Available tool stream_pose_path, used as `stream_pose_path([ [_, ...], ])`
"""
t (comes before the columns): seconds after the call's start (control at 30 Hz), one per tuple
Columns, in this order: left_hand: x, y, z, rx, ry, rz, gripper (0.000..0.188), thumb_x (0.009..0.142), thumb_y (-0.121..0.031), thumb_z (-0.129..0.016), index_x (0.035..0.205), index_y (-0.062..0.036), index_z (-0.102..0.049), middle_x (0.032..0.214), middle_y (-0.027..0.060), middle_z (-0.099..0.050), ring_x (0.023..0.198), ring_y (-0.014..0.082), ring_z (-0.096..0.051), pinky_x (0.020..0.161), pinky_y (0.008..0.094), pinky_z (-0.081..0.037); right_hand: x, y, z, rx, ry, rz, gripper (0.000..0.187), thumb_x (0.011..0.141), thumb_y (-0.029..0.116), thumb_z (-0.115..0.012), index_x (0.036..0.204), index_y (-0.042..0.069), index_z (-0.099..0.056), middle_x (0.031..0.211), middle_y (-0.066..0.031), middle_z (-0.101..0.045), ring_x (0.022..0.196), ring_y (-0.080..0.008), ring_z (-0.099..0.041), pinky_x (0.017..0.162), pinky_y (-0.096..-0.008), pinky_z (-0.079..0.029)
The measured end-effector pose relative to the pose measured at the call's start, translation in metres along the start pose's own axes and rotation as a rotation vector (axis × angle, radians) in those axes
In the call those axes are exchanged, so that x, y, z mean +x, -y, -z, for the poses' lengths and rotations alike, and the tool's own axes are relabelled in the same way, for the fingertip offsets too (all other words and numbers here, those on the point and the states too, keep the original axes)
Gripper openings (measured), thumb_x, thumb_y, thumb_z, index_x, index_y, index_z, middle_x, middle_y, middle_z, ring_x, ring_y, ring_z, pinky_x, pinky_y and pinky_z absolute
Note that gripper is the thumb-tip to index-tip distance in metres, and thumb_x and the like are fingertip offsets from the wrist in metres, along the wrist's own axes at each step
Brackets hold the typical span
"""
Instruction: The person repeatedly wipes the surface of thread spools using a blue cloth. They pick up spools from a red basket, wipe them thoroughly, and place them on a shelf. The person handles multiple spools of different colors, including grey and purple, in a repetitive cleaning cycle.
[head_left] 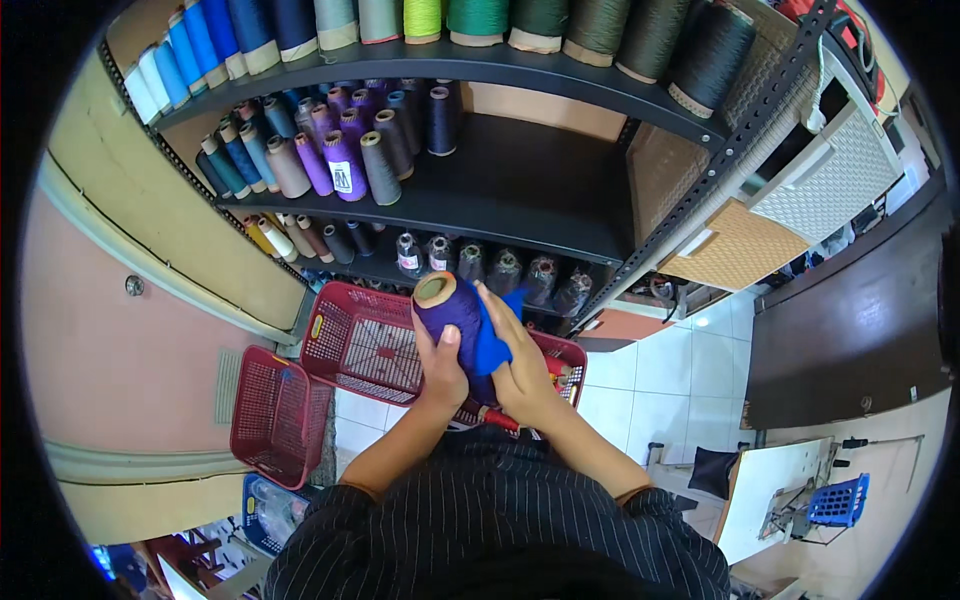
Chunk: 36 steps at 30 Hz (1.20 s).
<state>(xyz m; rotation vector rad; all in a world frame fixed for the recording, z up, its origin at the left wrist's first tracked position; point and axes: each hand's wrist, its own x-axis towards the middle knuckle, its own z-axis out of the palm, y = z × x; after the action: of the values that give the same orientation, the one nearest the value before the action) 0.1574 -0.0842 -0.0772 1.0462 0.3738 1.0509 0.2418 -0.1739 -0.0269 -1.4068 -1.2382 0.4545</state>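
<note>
We see left hand (441, 374), fingers clamped round purple thread cone (452, 308); right hand (524, 378), fingers pressing blue cloth (490, 348) against it.

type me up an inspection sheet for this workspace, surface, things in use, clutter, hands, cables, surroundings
Surface: black middle shelf, with thread cones grouped toward its left end.
Things in use: purple thread cone, tilted, its top opening visible; blue cloth against its right side.
Clutter: wide red basket and smaller red basket, side by side below the shelves.
Hands: left hand grips the cone; right hand holds the cloth to it.
Cables: what looks like a white cord hangs at upper right.
Surroundings: tiled floor; pink panel with round knob, left; white-topped table, lower right.
</note>
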Motion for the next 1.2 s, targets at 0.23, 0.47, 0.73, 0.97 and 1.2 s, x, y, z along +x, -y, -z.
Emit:
stream_pose_path([
  [0.23,0.027,0.002,0.034,0.071,-0.038,0.028,0.066,0.09,-0.028,-0.054,0.142,-0.0004,-0.026,0.129,0.0123,-0.046,0.114,0.0195,-0.048,0.1,0.0333,-0.037,-0.003,-0.051,-0.041,0.16,-0.143,-0.337,0.053,0.102,0.034,-0.03,0.134,-0.006,-0.044,0.123,-0.0171,-0.058,0.114,-0.0228,-0.054,0.101,-0.0338,-0.037],
  [0.47,0.054,-0.008,0.063,-0.084,-0.002,-0.004,0.067,0.09,-0.032,-0.056,0.142,-0.0013,-0.027,0.126,0.0111,-0.048,0.11,0.0185,-0.05,0.097,0.0332,-0.041,0.035,-0.027,-0.066,0.05,-0.199,-0.121,0.045,0.1,0.024,-0.03,0.128,-0.005,-0.05,0.116,-0.0197,-0.061,0.11,-0.0277,-0.057,0.097,-0.0345,-0.04],
  [0.73,0.071,-0.044,0.086,-0.094,0.112,0.007,0.07,0.086,-0.038,-0.059,0.138,-0.0017,-0.03,0.122,0.0118,-0.049,0.106,0.0201,-0.053,0.093,0.0349,-0.044,0.056,-0.001,-0.078,0.053,-0.203,-0.011,0.045,0.099,0.023,-0.034,0.131,-0.005,-0.049,0.129,-0.0188,-0.055,0.12,-0.0259,-0.053,0.103,-0.0355,-0.038],
  [0.97,0.069,-0.047,0.104,-0.011,0.047,0.027,0.073,0.087,-0.04,-0.06,0.139,0.0005,-0.029,0.129,0.0124,-0.047,0.115,0.0203,-0.048,0.1,0.0348,-0.038,0.058,-0.017,-0.114,0.201,-0.15,-0.212,0.047,0.097,0.023,-0.037,0.134,-0.005,-0.046,0.132,-0.0226,-0.053,0.122,-0.0369,-0.051,0.104,-0.0402,-0.036],
  [1.2,0.07,-0.054,0.117,0.023,0.026,-0.119,0.078,0.084,-0.045,-0.062,0.137,0.0022,-0.031,0.128,0.0125,-0.046,0.114,0.0211,-0.047,0.099,0.0356,-0.037,0.08,0.027,-0.125,-0.028,-0.104,0.074,0.044,0.096,0.018,-0.038,0.134,-0.001,-0.047,0.132,-0.0225,-0.052,0.123,-0.0359,-0.051,0.105,-0.0393,-0.035],
])
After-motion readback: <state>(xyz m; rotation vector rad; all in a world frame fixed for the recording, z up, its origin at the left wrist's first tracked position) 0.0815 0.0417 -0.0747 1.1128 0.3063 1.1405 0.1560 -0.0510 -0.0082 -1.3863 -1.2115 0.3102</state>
